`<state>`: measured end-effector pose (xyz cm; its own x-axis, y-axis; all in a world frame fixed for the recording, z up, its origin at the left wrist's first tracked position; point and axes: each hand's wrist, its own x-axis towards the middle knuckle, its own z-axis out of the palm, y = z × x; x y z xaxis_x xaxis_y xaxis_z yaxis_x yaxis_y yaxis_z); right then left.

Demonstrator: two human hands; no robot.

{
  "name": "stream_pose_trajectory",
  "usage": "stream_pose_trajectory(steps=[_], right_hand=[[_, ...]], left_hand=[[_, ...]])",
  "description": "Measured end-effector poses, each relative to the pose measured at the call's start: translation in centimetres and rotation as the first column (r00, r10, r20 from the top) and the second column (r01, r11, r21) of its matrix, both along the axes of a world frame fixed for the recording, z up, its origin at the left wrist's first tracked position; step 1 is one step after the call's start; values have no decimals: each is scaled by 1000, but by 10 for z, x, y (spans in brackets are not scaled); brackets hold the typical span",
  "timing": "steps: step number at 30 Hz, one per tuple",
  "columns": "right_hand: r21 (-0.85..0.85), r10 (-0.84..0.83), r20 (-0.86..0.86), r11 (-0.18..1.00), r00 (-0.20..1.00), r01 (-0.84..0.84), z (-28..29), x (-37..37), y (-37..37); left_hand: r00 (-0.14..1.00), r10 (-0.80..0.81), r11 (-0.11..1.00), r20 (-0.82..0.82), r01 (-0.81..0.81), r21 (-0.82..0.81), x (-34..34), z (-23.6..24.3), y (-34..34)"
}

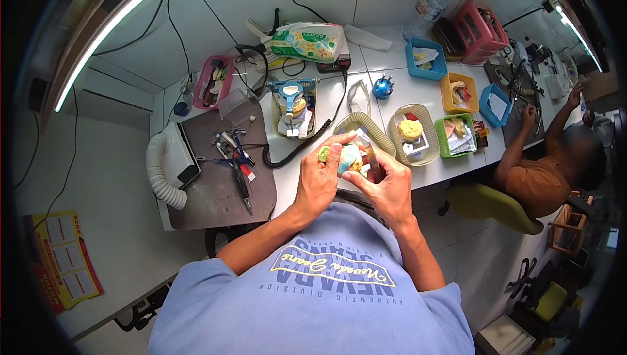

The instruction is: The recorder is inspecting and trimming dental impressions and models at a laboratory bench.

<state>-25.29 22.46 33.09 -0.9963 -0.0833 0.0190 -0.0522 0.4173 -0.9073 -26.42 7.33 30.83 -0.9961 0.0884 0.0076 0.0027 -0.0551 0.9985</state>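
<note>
Close to my chest, at the table's front edge, both hands hold a small lumpy piece (351, 158) in light blue, green and orange-yellow; its exact kind I cannot make out. My left hand (318, 177) is closed round its left side, thumb on top. My right hand (390, 185) grips its right side, the thumb pressed to the lower edge. Something dark and slim shows between the right fingers, too hidden to name. Just beyond my hands is a cream oval basket (353, 122). A second cream basket (428, 154) to its right holds a yellow dental cast (410, 130).
A blue dental articulator (292, 97) stands in a tray. On the dark mat (196, 208) lie a handpiece (240, 185) and several tools, beside a white hose (157, 172). Green (456, 154), orange (475, 107) and blue baskets (409, 67) stand right. A co-worker (539, 182) sits far right.
</note>
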Motion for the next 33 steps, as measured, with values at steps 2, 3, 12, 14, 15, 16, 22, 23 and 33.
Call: stream_pose_trajectory(steps=[2,3,12,14,15,16,22,23,33], right_hand=[[-152,-35,127,987,991,55,-4,1,-1],[-152,-37,127,987,991,57,-8,2,-1],[-101,-4,121,995,993,16,-3,1,3],[-82,14,7,997,1000,-13,-5,1,2],[-83,14,7,996,1000,-13,-7,2,0],[-112,-23,22,993,999,26,-10,4,-2],[-357,-93,164,922,982,147,-31,11,-9],[-488,-67,207,858,976,162,-35,12,-9],[-717,-2,310,656,951,235,-23,12,-13]], left_hand=[[1000,5,999,-10,-5,-36,0,1,-1],[1000,-24,1000,-14,24,-14,-1,1,-2],[994,-104,994,-43,106,36,0,1,-3],[993,-121,992,-16,122,39,1,2,-3],[996,-94,995,-14,94,25,2,0,-2],[998,-66,998,-11,66,11,2,-1,-1],[999,23,999,-36,-21,41,6,0,7],[999,20,999,-36,-19,41,6,-2,7],[998,60,990,-28,-56,130,4,-4,12]])
